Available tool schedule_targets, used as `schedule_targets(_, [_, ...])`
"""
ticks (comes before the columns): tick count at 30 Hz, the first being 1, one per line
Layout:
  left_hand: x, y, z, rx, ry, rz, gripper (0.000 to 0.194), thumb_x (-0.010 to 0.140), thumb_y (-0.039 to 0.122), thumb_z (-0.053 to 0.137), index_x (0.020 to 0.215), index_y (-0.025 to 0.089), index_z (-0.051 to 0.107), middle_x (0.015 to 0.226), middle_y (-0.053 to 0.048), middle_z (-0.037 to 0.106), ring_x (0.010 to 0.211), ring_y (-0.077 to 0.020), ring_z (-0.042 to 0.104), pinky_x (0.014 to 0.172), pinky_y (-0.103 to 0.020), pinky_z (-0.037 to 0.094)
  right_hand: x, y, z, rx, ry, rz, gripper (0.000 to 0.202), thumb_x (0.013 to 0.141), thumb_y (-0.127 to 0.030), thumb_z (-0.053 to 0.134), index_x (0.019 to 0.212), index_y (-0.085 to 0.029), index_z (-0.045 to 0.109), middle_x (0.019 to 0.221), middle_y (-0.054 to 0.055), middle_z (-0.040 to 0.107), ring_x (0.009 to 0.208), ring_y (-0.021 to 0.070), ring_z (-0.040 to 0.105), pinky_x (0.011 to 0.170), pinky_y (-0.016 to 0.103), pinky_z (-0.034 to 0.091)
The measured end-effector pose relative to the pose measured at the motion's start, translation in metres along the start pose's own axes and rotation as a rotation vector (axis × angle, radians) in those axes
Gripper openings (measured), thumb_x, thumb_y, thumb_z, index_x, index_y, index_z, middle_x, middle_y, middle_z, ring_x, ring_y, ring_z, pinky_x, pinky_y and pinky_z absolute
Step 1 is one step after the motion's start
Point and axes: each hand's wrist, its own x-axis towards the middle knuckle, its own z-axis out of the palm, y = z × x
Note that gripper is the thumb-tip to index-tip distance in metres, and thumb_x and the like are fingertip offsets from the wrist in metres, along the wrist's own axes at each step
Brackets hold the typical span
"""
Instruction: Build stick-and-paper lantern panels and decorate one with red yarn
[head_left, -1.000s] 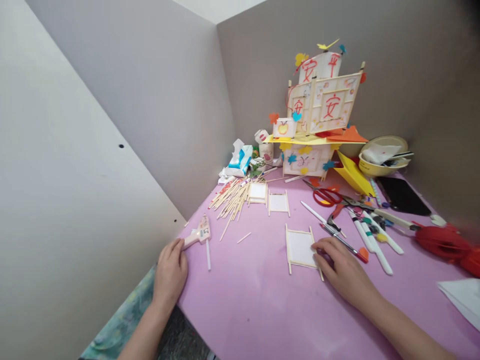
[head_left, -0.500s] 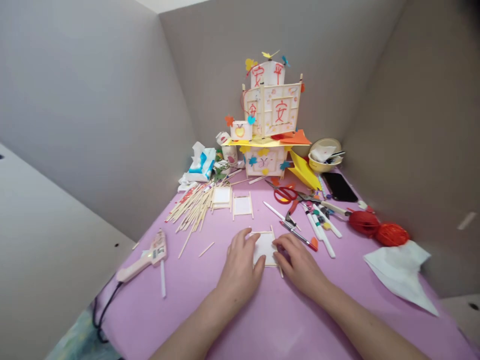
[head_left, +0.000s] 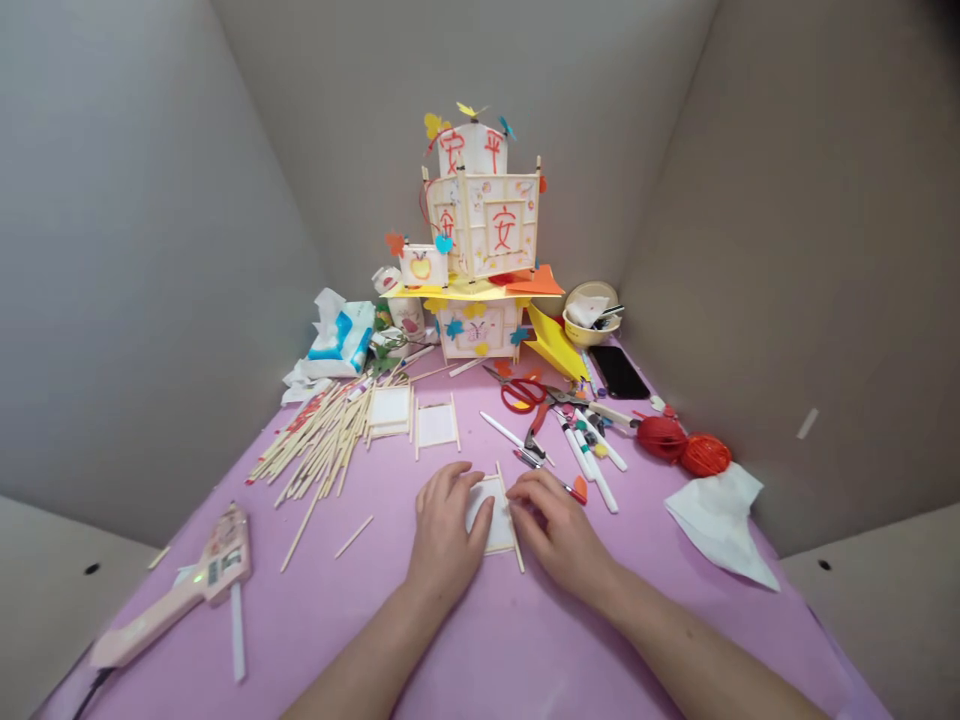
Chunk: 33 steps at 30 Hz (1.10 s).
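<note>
L hand [head_left: 448, 522] joined R hand [head_left: 559, 530] at frame [head_left: 499, 526] pointing fwd lengthwise, hands unclenched.

glue gun [head_left: 223, 560]: left | frame [head_left: 497, 518]: front centre | bowl [head_left: 589, 333]: back right, paper [head_left: 586, 308] apparently inside

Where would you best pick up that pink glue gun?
Probably by the handle, from the near left: the glue gun lies flat, with this long, slim part pointing that way. I'd keep clear of the white stick jutting out beside it and the cord at the handle's end.
</note>
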Motion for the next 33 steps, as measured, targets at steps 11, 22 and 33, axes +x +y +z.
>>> schedule_targets(11, [0.002,-0.003,0.002,-0.048,-0.012,-0.009,0.022,0.088,0.019,0.050,0.109,0.021,0.060,0.122,-0.011,0.058,0.116,-0.0264,0.054,0.097,-0.049,0.042,-0.006,0.056,-0.162,-1.069,0.264,0.479,0.031,0.086,-0.018,0.046,0.111,-0.016,0.064,0.118,0.020,0.061,0.107,0.0381,0.051,0.078,0.048,0.046])
schedule_targets(22, [0.001,-0.005,0.003,-0.081,0.000,0.002,0.021,0.086,0.017,0.050,0.104,0.021,0.061,0.119,-0.010,0.060,0.116,-0.0261,0.054,0.098,-0.047,0.043,-0.001,0.071,-0.167,-1.271,0.094,0.577,0.032,0.086,-0.009,0.036,0.096,-0.011,0.066,0.096,0.024,0.062,0.095,0.0345,0.054,0.064,0.041,0.045])
schedule_targets(33, [0.002,0.004,-0.005,-0.205,0.078,-0.016,0.029,0.087,0.018,0.049,0.116,0.022,0.056,0.123,-0.010,0.058,0.121,-0.0265,0.051,0.104,-0.049,0.039,0.013,-0.024,-0.138,-0.415,0.748,0.164,0.043,0.080,-0.032,0.063,0.121,-0.023,0.055,0.124,0.014,0.052,0.109,0.0282,0.056,0.090,0.044,0.050])
